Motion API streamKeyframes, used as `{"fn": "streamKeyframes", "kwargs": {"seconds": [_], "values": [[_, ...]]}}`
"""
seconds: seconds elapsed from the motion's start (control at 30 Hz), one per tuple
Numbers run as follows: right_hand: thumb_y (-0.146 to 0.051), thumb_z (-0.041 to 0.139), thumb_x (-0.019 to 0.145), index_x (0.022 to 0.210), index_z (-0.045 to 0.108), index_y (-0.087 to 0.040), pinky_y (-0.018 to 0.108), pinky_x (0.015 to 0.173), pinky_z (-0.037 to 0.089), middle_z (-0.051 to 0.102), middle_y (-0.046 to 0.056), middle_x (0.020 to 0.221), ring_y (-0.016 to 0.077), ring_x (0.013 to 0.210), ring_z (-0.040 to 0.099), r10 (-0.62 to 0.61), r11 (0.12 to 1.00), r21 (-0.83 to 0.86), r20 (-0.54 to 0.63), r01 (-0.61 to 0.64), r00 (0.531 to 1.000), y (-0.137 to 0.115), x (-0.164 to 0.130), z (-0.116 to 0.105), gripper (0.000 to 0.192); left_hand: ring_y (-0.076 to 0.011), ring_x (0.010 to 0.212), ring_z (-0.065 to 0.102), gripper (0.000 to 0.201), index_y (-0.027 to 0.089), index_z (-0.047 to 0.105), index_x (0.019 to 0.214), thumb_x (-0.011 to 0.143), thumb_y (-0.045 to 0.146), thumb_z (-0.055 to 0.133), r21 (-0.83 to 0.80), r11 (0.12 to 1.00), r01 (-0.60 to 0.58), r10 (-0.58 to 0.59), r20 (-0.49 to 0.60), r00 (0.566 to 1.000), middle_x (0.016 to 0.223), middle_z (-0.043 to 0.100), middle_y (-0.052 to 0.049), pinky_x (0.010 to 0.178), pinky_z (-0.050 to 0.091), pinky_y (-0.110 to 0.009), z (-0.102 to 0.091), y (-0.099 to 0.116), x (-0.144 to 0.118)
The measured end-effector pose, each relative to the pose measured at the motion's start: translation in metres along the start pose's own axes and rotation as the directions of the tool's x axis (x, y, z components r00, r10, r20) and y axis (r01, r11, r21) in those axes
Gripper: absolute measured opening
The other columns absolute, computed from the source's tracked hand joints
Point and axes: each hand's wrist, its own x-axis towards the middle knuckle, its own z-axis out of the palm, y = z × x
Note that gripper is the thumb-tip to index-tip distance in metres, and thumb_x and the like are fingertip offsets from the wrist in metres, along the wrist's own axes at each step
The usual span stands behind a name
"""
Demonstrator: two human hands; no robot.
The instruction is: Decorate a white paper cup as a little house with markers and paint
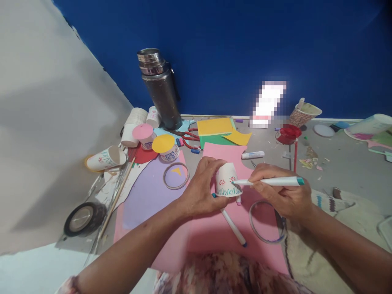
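My left hand (203, 185) grips a small white paper cup (226, 181) lying on its side over a pink paper sheet (214, 228). Red flowers and teal grass are drawn on the cup. My right hand (280, 196) holds a white marker with a teal end (272, 181), its tip touching the cup near the rim. Another marker (234, 228) lies on the pink sheet below the cup.
A steel flask (159, 87) stands at the back. Paper cups (105, 159), some with coloured lids (163, 145), red scissors (190, 139), coloured paper (214, 126), tape rings (175, 175) and a black tape roll (82, 218) lie around. A glue stick (252, 154) lies behind.
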Motion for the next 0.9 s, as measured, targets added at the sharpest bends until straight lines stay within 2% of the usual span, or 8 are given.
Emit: {"fn": "streamKeyframes", "kwargs": {"seconds": [0.3, 0.53, 0.73, 0.9], "values": [[-0.011, 0.062, 0.093, 0.09, 0.071, -0.022, 0.029, 0.061, 0.055, 0.074, 0.002, 0.076, 0.017, 0.065, 0.07, -0.005, 0.998, -0.055, 0.019, 0.006, 1.0, -0.0046, 0.0033, -0.0002, 0.015, -0.0315, 0.119, 0.055, 0.068, 0.027, 0.055, 0.132, 0.072, 0.032, 0.087, 0.022, 1.0, -0.012, 0.012, 0.003, 1.0, 0.123, 0.057, -0.01, 0.1, 0.053, -0.048, 0.0011, -0.0016, -0.001], [-0.012, 0.063, 0.094, 0.093, 0.072, -0.023, 0.029, 0.061, 0.056, 0.074, 0.002, 0.075, 0.017, 0.063, 0.07, -0.046, 0.999, -0.016, 0.024, 0.047, 0.999, -0.0038, 0.0036, 0.0022, 0.015, -0.0321, 0.12, 0.056, 0.069, 0.027, 0.054, 0.134, 0.073, 0.032, 0.086, 0.015, 0.999, -0.031, 0.031, 0.002, 1.0, 0.125, 0.056, -0.01, 0.102, 0.053, -0.05, 0.002, -0.0027, -0.0006], [-0.012, 0.065, 0.095, 0.093, 0.073, -0.025, 0.03, 0.067, 0.058, 0.078, 0.003, 0.083, 0.0185, 0.071, 0.073, 0.012, 0.994, -0.11, -0.069, -0.02, 0.998, 0.0014, -0.0028, -0.0044, 0.015, -0.0314, 0.12, 0.056, 0.068, 0.027, 0.053, 0.133, 0.074, 0.033, 0.086, -0.026, 1.0, 0.005, -0.005, -0.022, 1.0, 0.126, 0.056, -0.01, 0.104, 0.054, -0.05, 0.0005, -0.001, 0.0011], [-0.011, 0.065, 0.094, 0.095, 0.073, -0.025, 0.03, 0.067, 0.058, 0.078, 0.002, 0.082, 0.0183, 0.07, 0.073, 0.001, 0.997, -0.071, -0.052, -0.004, 0.999, 0.0005, -0.0033, -0.0049, 0.017, -0.0309, 0.12, 0.057, 0.067, 0.026, 0.055, 0.131, 0.074, 0.036, 0.087, -0.055, 0.998, -0.002, 0.001, -0.032, 0.999, 0.125, 0.056, -0.01, 0.103, 0.055, -0.049, 0.0009, -0.0009, 0.0019]]}}
